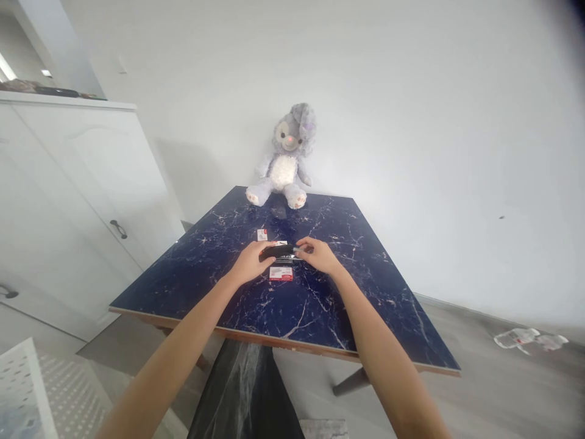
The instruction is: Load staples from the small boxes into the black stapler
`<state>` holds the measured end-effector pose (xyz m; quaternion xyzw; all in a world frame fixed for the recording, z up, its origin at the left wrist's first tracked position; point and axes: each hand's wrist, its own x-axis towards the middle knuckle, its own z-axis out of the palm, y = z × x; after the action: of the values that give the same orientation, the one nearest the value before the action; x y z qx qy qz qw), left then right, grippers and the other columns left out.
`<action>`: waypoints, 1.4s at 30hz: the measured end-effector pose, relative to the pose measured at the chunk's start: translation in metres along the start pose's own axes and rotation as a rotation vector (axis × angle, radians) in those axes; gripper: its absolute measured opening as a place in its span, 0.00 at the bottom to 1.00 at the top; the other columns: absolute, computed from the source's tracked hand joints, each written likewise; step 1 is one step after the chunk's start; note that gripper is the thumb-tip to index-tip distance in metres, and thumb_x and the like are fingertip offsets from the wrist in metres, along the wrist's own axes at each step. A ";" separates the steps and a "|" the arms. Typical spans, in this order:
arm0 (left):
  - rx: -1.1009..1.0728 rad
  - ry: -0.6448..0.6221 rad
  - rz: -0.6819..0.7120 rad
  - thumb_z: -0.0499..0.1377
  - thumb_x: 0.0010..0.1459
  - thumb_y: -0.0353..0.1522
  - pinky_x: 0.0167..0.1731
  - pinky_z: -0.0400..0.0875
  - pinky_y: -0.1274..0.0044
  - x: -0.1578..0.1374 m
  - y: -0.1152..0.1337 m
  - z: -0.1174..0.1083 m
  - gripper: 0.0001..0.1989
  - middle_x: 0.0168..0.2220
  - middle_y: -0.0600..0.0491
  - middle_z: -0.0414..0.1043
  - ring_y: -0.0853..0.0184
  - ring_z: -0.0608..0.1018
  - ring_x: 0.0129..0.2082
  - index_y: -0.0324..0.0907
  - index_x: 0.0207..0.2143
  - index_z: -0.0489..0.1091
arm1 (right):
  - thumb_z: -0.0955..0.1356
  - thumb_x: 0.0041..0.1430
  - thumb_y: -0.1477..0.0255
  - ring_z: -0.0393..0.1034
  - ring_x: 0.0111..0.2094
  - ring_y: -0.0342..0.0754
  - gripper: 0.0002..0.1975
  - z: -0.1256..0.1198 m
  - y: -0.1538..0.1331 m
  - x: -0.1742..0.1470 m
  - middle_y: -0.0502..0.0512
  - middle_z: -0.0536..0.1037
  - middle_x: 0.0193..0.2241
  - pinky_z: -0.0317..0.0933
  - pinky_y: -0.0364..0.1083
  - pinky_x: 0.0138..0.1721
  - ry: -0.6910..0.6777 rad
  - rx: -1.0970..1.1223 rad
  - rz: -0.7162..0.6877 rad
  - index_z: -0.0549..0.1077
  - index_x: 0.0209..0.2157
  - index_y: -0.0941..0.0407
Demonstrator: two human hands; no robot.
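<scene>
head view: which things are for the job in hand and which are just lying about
Probably in the job:
black object, in the left hand, right hand at its end
red-and-white box, nearer the camera
small box, beyond the hands

Likely just lying about:
plush toy, sitting far back
clear plastic things, far right

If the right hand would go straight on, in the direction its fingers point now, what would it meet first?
Most likely the long black object in the left hand; its end lies close to the right hand, though depth and contact are unclear.
</scene>
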<state>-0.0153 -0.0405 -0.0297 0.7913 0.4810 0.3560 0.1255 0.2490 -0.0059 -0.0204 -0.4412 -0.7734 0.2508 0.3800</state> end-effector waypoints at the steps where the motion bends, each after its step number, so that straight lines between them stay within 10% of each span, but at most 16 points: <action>1: 0.014 -0.004 0.002 0.61 0.60 0.38 0.51 0.68 0.61 0.000 0.000 0.000 0.21 0.53 0.46 0.74 0.51 0.74 0.52 0.48 0.55 0.70 | 0.72 0.52 0.67 0.74 0.34 0.48 0.10 0.000 -0.001 0.000 0.49 0.82 0.33 0.64 0.47 0.42 -0.032 -0.011 -0.004 0.79 0.39 0.50; 12: 0.109 -0.018 -0.011 0.60 0.61 0.37 0.51 0.70 0.64 -0.002 0.004 -0.002 0.20 0.52 0.48 0.74 0.55 0.74 0.52 0.47 0.56 0.69 | 0.72 0.54 0.68 0.76 0.39 0.49 0.09 -0.002 0.006 0.002 0.50 0.83 0.38 0.65 0.45 0.45 -0.231 -0.125 0.088 0.81 0.38 0.52; 42: 0.130 -0.066 -0.014 0.58 0.63 0.38 0.53 0.69 0.62 -0.001 0.004 -0.004 0.22 0.56 0.46 0.72 0.54 0.73 0.55 0.47 0.58 0.67 | 0.72 0.52 0.71 0.74 0.37 0.46 0.07 0.001 0.003 -0.001 0.49 0.82 0.37 0.64 0.44 0.42 -0.181 -0.175 -0.024 0.81 0.35 0.52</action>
<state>-0.0157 -0.0434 -0.0255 0.8057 0.5042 0.2968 0.0921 0.2504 -0.0050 -0.0233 -0.4387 -0.8287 0.2168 0.2716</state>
